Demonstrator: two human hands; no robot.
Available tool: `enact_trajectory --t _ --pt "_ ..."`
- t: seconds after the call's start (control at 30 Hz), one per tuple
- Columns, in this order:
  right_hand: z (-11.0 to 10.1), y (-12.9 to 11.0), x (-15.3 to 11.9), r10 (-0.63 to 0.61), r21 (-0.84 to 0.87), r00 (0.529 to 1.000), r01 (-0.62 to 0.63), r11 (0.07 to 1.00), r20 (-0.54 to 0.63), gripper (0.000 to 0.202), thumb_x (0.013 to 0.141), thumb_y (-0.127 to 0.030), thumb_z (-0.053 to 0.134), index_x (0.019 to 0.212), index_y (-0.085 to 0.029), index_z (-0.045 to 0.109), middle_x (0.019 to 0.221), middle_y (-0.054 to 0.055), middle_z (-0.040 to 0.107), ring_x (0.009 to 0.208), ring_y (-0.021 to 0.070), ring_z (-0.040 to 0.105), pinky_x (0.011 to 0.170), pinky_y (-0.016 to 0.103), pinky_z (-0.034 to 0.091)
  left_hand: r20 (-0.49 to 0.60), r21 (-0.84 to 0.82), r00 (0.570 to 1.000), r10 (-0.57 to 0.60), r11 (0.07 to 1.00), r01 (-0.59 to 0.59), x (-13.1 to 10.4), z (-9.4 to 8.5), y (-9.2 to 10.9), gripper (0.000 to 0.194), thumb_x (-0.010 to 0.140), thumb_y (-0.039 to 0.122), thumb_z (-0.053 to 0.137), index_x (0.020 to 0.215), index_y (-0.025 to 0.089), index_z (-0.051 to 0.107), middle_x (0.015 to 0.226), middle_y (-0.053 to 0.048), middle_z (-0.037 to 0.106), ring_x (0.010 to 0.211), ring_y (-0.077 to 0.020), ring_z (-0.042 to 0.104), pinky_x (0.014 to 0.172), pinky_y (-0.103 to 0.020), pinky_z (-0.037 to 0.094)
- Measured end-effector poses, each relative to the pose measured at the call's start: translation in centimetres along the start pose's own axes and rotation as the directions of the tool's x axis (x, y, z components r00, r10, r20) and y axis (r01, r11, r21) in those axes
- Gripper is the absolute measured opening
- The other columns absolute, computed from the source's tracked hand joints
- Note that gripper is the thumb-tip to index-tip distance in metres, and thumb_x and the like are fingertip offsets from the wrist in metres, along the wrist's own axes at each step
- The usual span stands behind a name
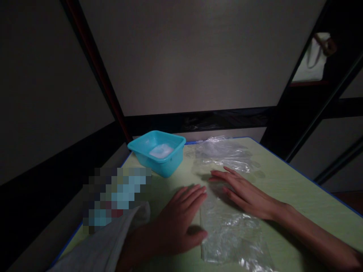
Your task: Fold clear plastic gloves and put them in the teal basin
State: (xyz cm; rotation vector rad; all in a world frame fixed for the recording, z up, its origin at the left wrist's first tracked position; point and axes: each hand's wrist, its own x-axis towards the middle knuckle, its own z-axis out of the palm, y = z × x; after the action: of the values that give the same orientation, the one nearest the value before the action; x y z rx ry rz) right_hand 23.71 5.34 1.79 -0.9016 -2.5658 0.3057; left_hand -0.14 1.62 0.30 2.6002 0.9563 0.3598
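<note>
My left hand (184,217) is open, fingers stretched out and thumb apart, at the left edge of a clear plastic bag (232,238) lying flat on the table. Its fingertips are close to the bag's upper left corner; whether they touch it I cannot tell. Over the bag's far end hovers my right hand (241,190), open with fingers spread and nothing in them. Beyond it lies a loose pile of crinkled clear plastic (221,153), its exact kind hard to make out in the dim light.
A turquoise plastic basin (172,164) with something white (161,151) inside stands at the table's far left. A blurred-out item (121,192) lies along the left edge. The pale green table (295,192) has blue edging. Cabinet panels (198,56) rise behind; a white bag (312,62) sits on a shelf.
</note>
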Motion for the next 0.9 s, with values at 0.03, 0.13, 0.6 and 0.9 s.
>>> enact_trajectory --t 0.03,0.13,0.6,0.9 --pt "-0.1 0.1 0.0 0.0 -0.016 1.0 0.0 1.0 -0.028 0.04 0.092 -0.023 0.033 0.132 -0.019 0.031 0.13 0.013 0.052 0.124 0.0241 0.044 0.106 0.056 0.023 0.037 0.011 0.999 0.004 1.0 -0.004 0.1 0.1 -0.2 0.074 0.075 0.03 0.058 0.139 0.014 0.024 0.148 -0.014 0.024 0.136 -0.0268 0.02 0.11 -0.05 0.016" --pt "-0.2 0.2 0.0 -0.006 -0.046 0.998 0.003 0.999 -0.061 0.038 0.092 -0.023 0.035 0.129 -0.021 0.035 0.126 0.012 0.056 0.119 0.0245 0.049 0.105 0.056 0.026 0.084 0.019 0.996 -0.004 1.0 0.003 0.1 0.4 -0.3 0.081 0.075 0.035 0.06 0.141 0.014 0.019 0.148 -0.015 0.024 0.136 -0.0275 0.02 0.111 -0.051 0.014" --pt "-1.0 -1.1 -0.8 -0.259 -0.122 0.965 0.262 0.957 0.043 0.026 0.093 -0.03 0.04 0.088 -0.017 0.062 0.089 0.008 0.064 0.083 0.0189 0.057 0.075 0.036 0.046 -0.139 -0.059 0.99 0.003 0.998 -0.012 -0.4 -0.7 -1.3 0.053 0.077 0.019 0.055 0.128 0.017 0.041 0.133 -0.013 0.046 0.124 -0.0253 0.039 0.104 -0.044 0.032" --pt "-0.1 -3.5 -1.1 -0.197 -0.006 0.92 0.211 0.977 0.339 0.016 0.086 -0.027 0.051 0.076 -0.019 0.06 0.075 0.002 0.06 0.068 0.0158 0.056 0.061 0.028 0.044 0.039 -0.081 0.996 0.084 0.994 -0.08 -0.3 -0.7 -0.8 0.042 0.081 0.031 0.061 0.119 0.017 0.051 0.131 -0.012 0.046 0.124 -0.0244 0.04 0.102 -0.038 0.034"
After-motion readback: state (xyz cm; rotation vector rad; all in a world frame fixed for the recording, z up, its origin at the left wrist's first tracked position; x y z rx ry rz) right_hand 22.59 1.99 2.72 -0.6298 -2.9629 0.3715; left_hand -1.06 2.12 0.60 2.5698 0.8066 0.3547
